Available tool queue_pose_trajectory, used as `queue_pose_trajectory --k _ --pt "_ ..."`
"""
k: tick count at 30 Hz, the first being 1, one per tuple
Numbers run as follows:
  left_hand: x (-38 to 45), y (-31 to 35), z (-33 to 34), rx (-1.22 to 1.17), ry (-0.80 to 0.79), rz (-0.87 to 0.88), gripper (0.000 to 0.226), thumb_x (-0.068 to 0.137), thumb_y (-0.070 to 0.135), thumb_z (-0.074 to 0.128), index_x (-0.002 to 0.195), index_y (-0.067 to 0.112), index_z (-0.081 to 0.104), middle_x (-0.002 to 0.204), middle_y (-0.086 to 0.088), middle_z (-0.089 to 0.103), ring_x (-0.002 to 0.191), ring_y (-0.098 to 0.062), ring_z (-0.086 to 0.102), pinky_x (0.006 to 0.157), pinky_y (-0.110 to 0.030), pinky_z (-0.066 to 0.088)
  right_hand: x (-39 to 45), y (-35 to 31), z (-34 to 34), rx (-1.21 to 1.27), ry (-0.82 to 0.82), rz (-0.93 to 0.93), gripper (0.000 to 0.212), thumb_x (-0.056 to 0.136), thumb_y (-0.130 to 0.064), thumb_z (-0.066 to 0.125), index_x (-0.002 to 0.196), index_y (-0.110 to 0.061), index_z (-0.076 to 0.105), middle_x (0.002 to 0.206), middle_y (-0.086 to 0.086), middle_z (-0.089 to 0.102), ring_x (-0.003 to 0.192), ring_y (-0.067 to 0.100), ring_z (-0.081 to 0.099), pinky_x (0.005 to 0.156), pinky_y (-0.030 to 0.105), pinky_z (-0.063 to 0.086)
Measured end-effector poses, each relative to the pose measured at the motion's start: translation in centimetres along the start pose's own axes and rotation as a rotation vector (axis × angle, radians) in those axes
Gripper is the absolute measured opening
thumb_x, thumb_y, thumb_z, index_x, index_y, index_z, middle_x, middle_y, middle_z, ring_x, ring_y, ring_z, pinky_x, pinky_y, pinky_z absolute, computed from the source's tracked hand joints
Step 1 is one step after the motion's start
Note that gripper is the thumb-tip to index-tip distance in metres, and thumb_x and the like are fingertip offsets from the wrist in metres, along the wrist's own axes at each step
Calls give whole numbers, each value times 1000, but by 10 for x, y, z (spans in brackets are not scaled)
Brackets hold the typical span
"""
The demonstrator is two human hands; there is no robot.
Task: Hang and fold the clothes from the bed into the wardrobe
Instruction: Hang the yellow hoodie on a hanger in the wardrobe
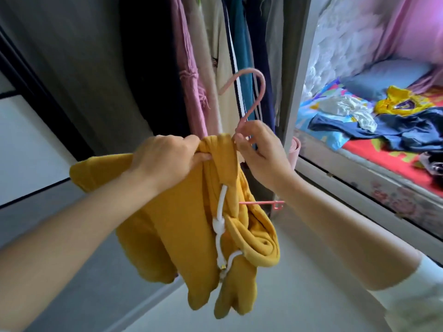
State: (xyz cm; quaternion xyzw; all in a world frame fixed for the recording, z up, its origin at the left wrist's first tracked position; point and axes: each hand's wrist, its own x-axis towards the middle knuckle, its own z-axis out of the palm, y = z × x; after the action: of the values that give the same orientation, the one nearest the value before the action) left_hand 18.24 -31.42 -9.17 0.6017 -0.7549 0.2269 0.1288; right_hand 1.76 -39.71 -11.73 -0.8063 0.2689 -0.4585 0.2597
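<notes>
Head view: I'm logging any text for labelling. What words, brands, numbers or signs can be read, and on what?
None can be read.
Yellow-and-navy garment on the bed: has a printed patch, too blurred to read.
Yellow hoodie and pink hanger: no text visible.

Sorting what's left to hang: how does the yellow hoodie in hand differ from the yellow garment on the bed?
The hoodie is plain mustard with a white drawstring; the bed garment is brighter yellow with a dark blue patch. The hoodie is on a pink hanger, gripped by both hands; the bed garment lies crumpled, untouched. Both are yellow.
</notes>
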Motion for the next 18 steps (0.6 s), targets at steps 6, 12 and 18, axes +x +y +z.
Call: queue_pose_trajectory --k 6,12,18 --pt "10 -26 -3 -118 102 -237 47 87 49 41 62 9 49 49 -1 43 38 -15 37 42 -15 29 -49 37 12 -89 -379 90 53 83 -43 52 125 -11 47 120 7 53 108 15 52 92 27 49" --pt "20 -25 2 -233 181 -492 33 94 32 48 76 5 54 65 -5 48 58 -19 44 48 -25 27 -42 57 27 -147 -939 471 46 83 -36 65 123 -25 47 121 -5 55 110 15 52 92 23 44" --pt "-14 -38 9 -591 11 -788 38 91 33 49 61 10 48 58 -6 47 57 -19 44 54 -30 31 -14 103 -48 -473 -757 396 33 83 -11 63 116 -11 57 93 0 53 84 15 50 58 13 37"
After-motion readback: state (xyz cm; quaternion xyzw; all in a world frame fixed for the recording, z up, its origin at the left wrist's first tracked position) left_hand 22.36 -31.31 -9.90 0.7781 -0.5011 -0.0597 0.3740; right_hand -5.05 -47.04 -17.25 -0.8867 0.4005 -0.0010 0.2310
